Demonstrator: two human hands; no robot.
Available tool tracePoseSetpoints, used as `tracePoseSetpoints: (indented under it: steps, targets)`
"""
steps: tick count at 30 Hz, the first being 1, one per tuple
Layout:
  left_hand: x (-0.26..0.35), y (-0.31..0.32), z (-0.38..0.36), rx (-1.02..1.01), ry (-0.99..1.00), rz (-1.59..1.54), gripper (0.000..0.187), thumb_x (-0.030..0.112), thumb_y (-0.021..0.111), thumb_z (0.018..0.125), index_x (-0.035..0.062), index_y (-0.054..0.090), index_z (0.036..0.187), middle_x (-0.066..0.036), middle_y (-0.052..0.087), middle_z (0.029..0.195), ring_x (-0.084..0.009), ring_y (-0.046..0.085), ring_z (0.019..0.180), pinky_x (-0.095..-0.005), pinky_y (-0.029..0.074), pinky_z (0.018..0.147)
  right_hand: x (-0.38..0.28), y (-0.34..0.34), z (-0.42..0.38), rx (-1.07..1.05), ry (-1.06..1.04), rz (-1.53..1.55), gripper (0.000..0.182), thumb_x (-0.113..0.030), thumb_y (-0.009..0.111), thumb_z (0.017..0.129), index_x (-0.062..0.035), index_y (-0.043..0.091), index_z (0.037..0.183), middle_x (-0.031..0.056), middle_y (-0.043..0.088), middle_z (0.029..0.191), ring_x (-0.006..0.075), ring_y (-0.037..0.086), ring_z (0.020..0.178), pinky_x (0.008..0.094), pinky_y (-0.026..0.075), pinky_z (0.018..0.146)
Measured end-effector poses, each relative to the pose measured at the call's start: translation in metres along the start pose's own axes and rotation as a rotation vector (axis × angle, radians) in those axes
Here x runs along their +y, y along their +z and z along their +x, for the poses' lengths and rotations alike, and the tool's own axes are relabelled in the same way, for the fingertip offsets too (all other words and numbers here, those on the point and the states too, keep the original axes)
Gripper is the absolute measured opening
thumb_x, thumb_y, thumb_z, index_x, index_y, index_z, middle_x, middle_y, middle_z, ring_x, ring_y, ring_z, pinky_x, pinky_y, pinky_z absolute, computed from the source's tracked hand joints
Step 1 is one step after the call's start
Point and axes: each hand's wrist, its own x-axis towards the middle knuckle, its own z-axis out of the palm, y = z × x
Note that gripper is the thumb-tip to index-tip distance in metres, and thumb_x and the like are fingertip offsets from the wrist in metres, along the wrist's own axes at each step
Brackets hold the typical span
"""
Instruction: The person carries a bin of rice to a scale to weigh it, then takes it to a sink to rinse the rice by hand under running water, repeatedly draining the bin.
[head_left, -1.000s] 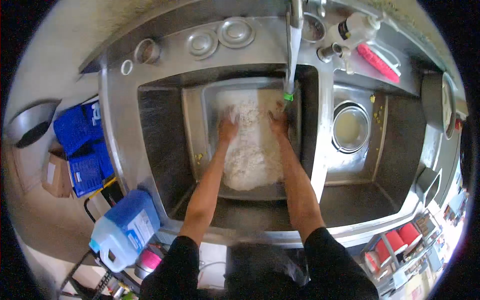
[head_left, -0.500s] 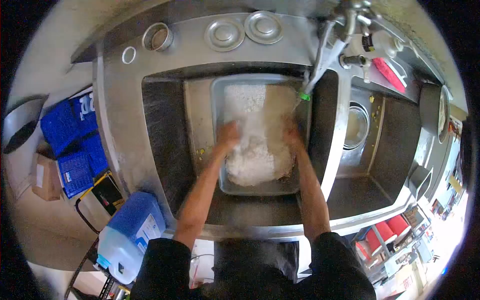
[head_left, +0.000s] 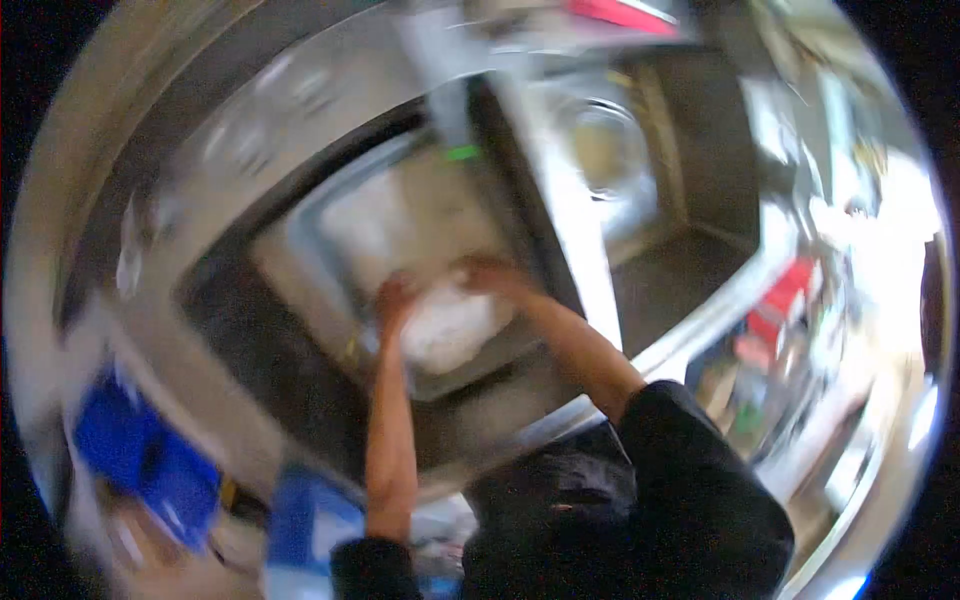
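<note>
A white heap (head_left: pixel 450 335) sits near the middle of the frame, in a tub (head_left: pixel 312 235). The left hand (head_left: pixel 397 292) is at the heap's upper left edge, and the right hand (head_left: pixel 490 276) is at its upper right edge. Most of the heap lies below the two hands in the frame, between the arms. Both hands look like they touch it, with their fingers bent in toward each other. They are blurry, so I cannot tell if they are gripping any of it.

There is one heap and one tub. There are two sinks: the big sink (head_left: pixel 240 320) holds the tub, and the small sink (head_left: pixel 715 150), at the upper right, holds one pot (head_left: pixel 600 145). One hose (head_left: pixel 450 105) with one green band (head_left: pixel 462 153) hangs over the tub. Blue crates (head_left: pixel 150 460) at the lower left are too blurry to count. One blue jug (head_left: pixel 305 520) is at the bottom edge.

The heap looks soft and lumpy, with a round lower edge. The tub is gray with straight sides. The pot is round, shiny metal and yellowish inside. The two sleeves (head_left: pixel 695 480) are black cloth.
</note>
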Motion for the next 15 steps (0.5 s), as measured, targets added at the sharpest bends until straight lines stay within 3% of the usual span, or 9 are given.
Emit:
tracePoseSetpoints:
  steps: [4,8,11,12,14,15]
  targets:
    - [-0.049,-0.058,0.09,0.022,0.097,0.106,0.045,0.036,0.054,0.083,0.0017,0.055,0.112,-0.02,0.057,0.11,-0.0362,0.053,0.102,-0.0443,0.04,0.091,-0.002,-0.002,0.05,0.328,0.049,0.154,0.054,-0.034,0.063,0.078,-0.0073,0.049,0.123,0.0168,0.051,0.12,0.0313,0.046,0.113,0.0418,0.037,0.096]
    - [-0.125,-0.045,0.181,0.02,0.103,0.44,0.042,0.028,0.045,0.091,-0.0053,0.052,0.115,-0.024,0.053,0.116,-0.0393,0.049,0.108,-0.0465,0.037,0.095,-0.009,-0.012,0.147,0.527,0.093,0.224,0.058,-0.035,0.063,0.078,-0.0092,0.046,0.126,0.0162,0.045,0.127,0.0308,0.041,0.119,0.0414,0.033,0.1]
    - [-0.106,-0.016,0.129,-0.014,0.005,0.724,0.046,0.03,0.039,0.094,-0.0076,0.048,0.119,-0.027,0.049,0.121,-0.0408,0.047,0.111,-0.047,0.036,0.096,-0.023,0.0,0.138,0.491,0.107,0.236,0.061,-0.036,0.063,0.077,-0.0106,0.043,0.129,0.0158,0.042,0.132,0.0304,0.037,0.124,0.0411,0.03,0.102]
    - [-0.08,-0.018,0.095,0.031,0.071,0.705,0.048,0.032,0.037,0.095,-0.0078,0.047,0.121,-0.027,0.048,0.122,-0.0412,0.047,0.111,-0.0466,0.036,0.097,-0.027,0.013,0.116,0.44,0.119,0.242,0.062,-0.036,0.063,0.077,-0.0111,0.043,0.13,0.0157,0.04,0.133,0.0303,0.036,0.125,0.041,0.029,0.103]
    - [-0.02,-0.006,0.043,0.193,0.206,0.361,0.049,0.035,0.04,0.093,-0.0022,0.045,0.125,-0.027,0.046,0.123,-0.0426,0.046,0.109,-0.0487,0.036,0.095,-0.03,0.038,0.055,0.281,0.137,0.241,0.064,-0.037,0.063,0.077,-0.0121,0.041,0.132,0.0154,0.038,0.136,0.03,0.033,0.128,0.0409,0.028,0.105]
    - [0.021,-0.011,0.012,0.185,0.228,0.459,0.051,0.038,0.041,0.092,0.0019,0.043,0.128,-0.027,0.044,0.125,-0.0437,0.045,0.11,-0.05,0.036,0.095,-0.031,0.052,0.025,0.219,0.149,0.255,0.066,-0.037,0.063,0.077,-0.0126,0.04,0.133,0.0153,0.036,0.138,0.0299,0.032,0.13,0.0408,0.027,0.106]
